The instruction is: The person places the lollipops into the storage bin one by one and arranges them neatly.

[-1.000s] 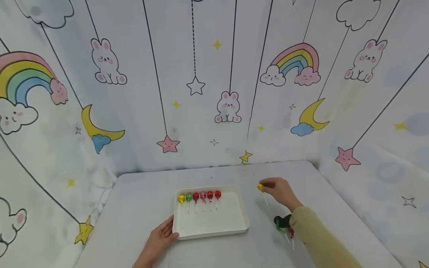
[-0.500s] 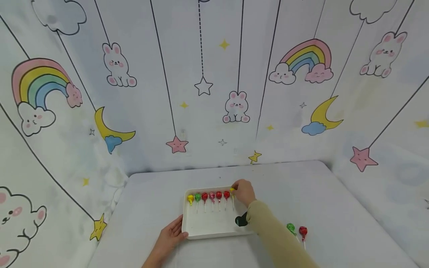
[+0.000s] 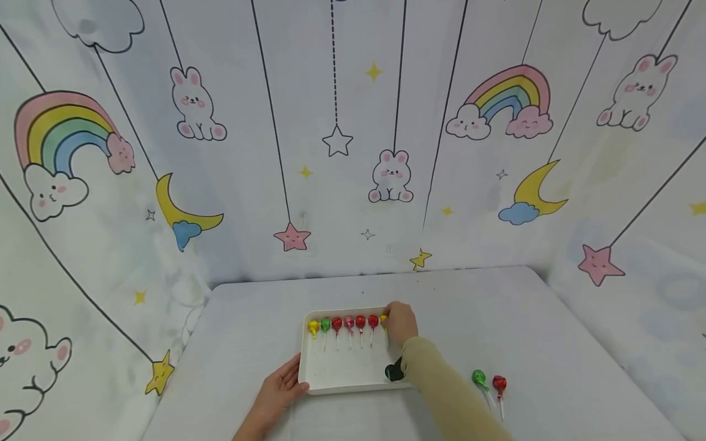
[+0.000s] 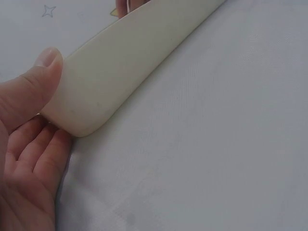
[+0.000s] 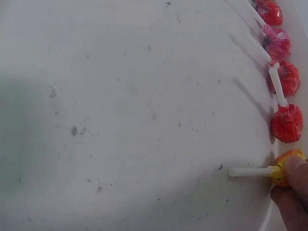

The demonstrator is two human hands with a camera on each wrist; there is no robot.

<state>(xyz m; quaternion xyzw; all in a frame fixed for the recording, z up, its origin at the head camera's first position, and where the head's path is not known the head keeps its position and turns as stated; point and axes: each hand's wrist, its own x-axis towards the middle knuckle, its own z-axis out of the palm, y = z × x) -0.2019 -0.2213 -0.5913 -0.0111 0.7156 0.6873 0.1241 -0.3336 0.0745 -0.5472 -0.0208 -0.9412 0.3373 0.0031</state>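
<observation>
A white rectangular tray (image 3: 342,370) lies on the table, with a row of wrapped lollipops along its far side. From left the row runs yellow (image 3: 314,327), green (image 3: 325,325), red (image 3: 337,324), pink (image 3: 349,323), then two reds (image 3: 373,321). My left hand (image 3: 276,392) holds the tray's near left corner, thumb on the outer wall and fingers around the side. At the row's right end, my right hand (image 3: 402,321) pinches a yellow lollipop (image 5: 281,168) by its candy head. Its white stick points toward the tray's near side.
Right of the tray, a green lollipop (image 3: 478,378) and a red lollipop (image 3: 499,384) lie on the white table (image 3: 265,306). A dark round object (image 3: 394,371) shows at the right wrist, over the tray. A printed cloth wall (image 3: 342,214) rises behind the table.
My right hand has carried the yellow lollipop leftward from over the table into the tray's far right corner. My left hand stays on the tray. The head view has shifted slightly.
</observation>
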